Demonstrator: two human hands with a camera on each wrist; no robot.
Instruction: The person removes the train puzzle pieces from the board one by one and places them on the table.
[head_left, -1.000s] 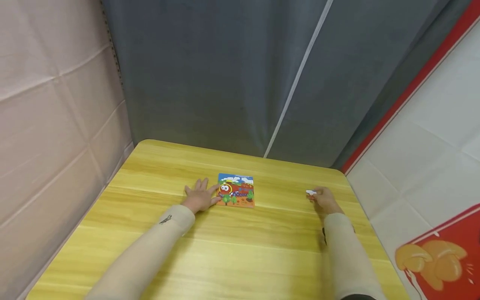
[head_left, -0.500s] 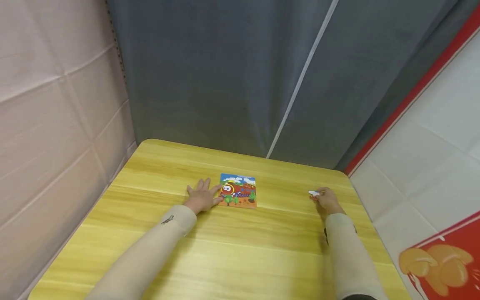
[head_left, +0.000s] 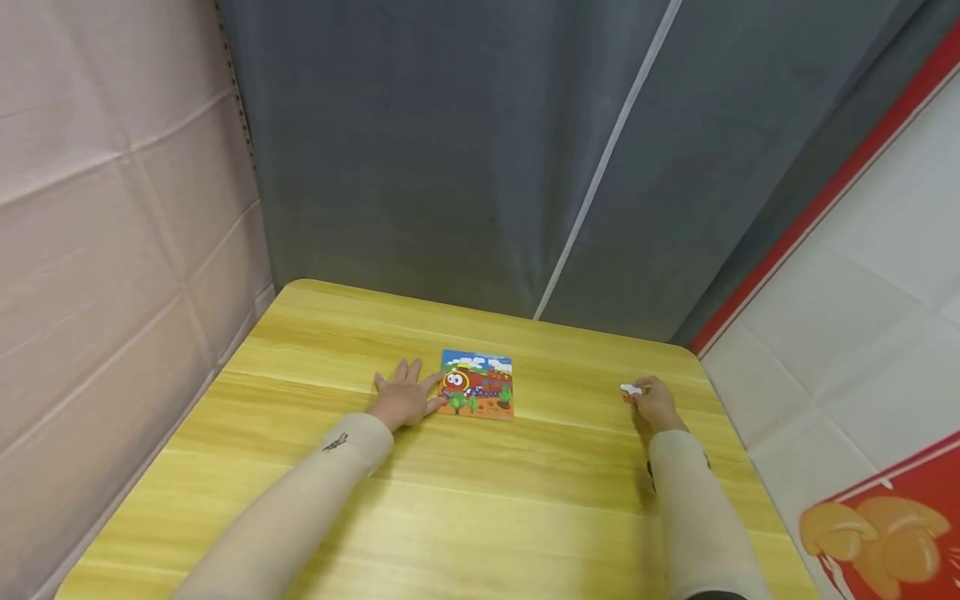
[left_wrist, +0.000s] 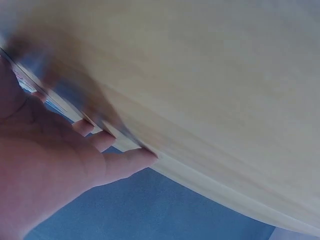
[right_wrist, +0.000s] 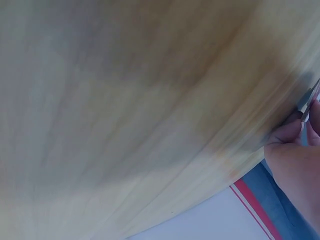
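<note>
Right hand (head_left: 655, 402) grip pinches a small white piece (head_left: 630, 389); left hand (head_left: 405, 396) lies flat, fingers spread, touching the colourful square train puzzle (head_left: 477, 383). Best to hold the puzzle steady on the yellow wooden desk (head_left: 480, 500).

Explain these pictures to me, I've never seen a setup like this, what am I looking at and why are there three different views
There is no machine here: a person in pale long sleeves works at a yellow wooden table and wears three cameras. The wide picture comes from a camera on the head, looking forward and down. The two blurry close-ups come from cameras on the wrists, so each shows mostly tabletop and a bit of that hand.

On the table lies a small picture puzzle showing a cartoon train. The left hand lies flat beside it with its fingers spread, the thumb side touching the puzzle's left edge. Off to the right, apart from the puzzle, the right hand pinches a small white piece at its fingertips; what the piece is cannot be told at this size.
</note>
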